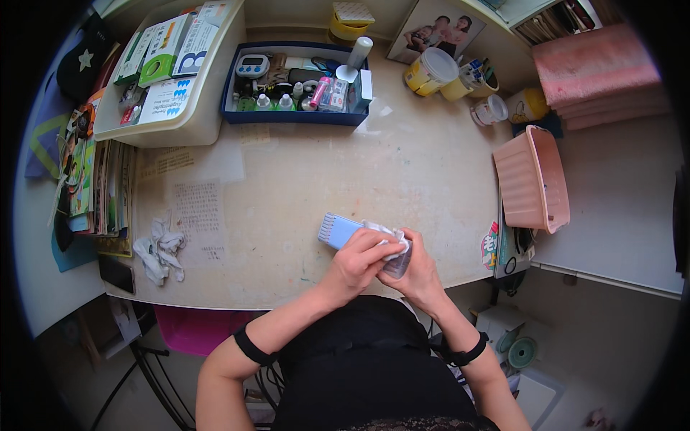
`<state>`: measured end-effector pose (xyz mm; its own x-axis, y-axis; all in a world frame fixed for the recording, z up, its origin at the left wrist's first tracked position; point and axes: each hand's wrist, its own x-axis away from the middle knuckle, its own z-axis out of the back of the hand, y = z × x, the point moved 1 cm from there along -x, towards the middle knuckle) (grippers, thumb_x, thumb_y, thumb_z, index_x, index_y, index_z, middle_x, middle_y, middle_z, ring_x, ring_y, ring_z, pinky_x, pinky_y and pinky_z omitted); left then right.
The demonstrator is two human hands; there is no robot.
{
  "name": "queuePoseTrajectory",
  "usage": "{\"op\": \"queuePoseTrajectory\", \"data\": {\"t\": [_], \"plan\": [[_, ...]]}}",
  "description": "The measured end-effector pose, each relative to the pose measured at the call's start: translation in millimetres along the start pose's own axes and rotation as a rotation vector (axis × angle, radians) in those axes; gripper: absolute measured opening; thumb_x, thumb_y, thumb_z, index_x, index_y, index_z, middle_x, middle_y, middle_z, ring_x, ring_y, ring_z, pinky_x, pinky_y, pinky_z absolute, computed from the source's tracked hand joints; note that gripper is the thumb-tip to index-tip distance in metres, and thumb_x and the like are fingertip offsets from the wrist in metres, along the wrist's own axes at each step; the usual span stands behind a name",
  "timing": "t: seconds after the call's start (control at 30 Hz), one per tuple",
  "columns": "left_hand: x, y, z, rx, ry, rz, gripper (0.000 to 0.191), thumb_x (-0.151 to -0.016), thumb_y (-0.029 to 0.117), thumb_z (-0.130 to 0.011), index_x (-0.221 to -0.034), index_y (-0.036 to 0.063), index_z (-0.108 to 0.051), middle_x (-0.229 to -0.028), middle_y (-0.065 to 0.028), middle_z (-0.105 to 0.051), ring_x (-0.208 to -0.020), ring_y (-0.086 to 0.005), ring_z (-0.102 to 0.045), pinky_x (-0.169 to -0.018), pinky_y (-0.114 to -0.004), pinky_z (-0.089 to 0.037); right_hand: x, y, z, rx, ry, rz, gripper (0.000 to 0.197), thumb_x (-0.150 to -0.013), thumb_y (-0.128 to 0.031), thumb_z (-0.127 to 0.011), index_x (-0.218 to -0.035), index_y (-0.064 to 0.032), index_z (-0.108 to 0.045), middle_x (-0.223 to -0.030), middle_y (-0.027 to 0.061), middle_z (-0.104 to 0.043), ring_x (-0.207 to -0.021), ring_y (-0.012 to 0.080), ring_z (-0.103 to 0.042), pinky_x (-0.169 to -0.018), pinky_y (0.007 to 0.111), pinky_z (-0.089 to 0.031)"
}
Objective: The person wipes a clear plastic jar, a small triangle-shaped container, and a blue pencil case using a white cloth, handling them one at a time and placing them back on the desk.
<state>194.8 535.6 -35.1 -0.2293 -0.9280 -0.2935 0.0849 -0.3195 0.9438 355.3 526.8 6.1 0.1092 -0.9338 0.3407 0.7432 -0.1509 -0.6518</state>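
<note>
My left hand point(356, 259) pinches a crumpled white cloth point(400, 243) and presses it against a small clear plastic container point(398, 267). Around the right side of that container curls my right hand point(421, 273), holding it near the desk's front edge. Partly behind my left hand lies a light blue flat case point(343, 230) with a row of pale narrow ends along its left side. Fingers and cloth hide where the case ends, so I cannot tell whether it touches the container.
A navy box point(294, 117) of bottles and a white bin point(207, 121) of medicine cartons stand at the back. Another white cloth point(161, 250) and a phone point(116, 275) lie left. A pink basket point(520, 186) stands right; tubs point(431, 71) line the back right.
</note>
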Motion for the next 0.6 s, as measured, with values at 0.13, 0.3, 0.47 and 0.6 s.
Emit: {"op": "queuePoseTrajectory", "data": {"t": [0.13,0.3,0.47,0.6], "plan": [[32,-33,19,-0.043,-0.097,-0.109,0.042,-0.074,-0.007,-0.067,-0.113,0.007,-0.066,-0.105,-0.0089,-0.063,-0.094,-0.0275,-0.06,-0.08,-0.036,-0.05,-2,13,7,-0.105,-0.024,0.015,0.069,-0.07,-0.021,-0.083,-0.122,-0.0036,-0.041,-0.102,0.0184,-0.063,-0.094,0.0313,-0.065,-0.081,0.038,-0.053],[1,10,11,0.058,-0.13,-0.18,0.041,-0.072,-0.008,-0.069,-0.111,0.0063,-0.067,-0.107,-0.0071,-0.062,-0.094,-0.0243,-0.06,-0.08,-0.033,-0.05,-5,-2,10,-0.059,-0.016,-0.027,0.069,-0.069,-0.019,-0.084,-0.121,-0.0031,-0.041,-0.102,0.0181,-0.063,-0.095,0.0323,-0.065,-0.082,0.038,-0.052],[36,-51,18,-0.054,-0.032,0.152,0.035,-0.076,-0.006,-0.068,-0.107,0.0091,-0.069,-0.106,-0.0066,-0.062,-0.093,-0.0211,-0.062,-0.078,-0.031,-0.052,0,14,7,-0.067,-0.042,-0.001,0.068,-0.068,-0.019,-0.084,-0.12,-0.0029,-0.042,-0.104,0.0177,-0.061,-0.096,0.0336,-0.063,-0.081,0.039,-0.052],[17,-29,27,0.046,-0.017,0.124,0.028,-0.079,-0.001,-0.068,-0.106,0.0081,-0.069,-0.107,-0.0087,-0.061,-0.093,-0.0256,-0.061,-0.078,-0.032,-0.053,6,10,1,-0.023,-0.012,0.071,0.067,-0.07,-0.017,-0.083,-0.121,-0.0037,-0.043,-0.107,0.0157,-0.061,-0.097,0.0322,-0.064,-0.083,0.038,-0.051]]}}
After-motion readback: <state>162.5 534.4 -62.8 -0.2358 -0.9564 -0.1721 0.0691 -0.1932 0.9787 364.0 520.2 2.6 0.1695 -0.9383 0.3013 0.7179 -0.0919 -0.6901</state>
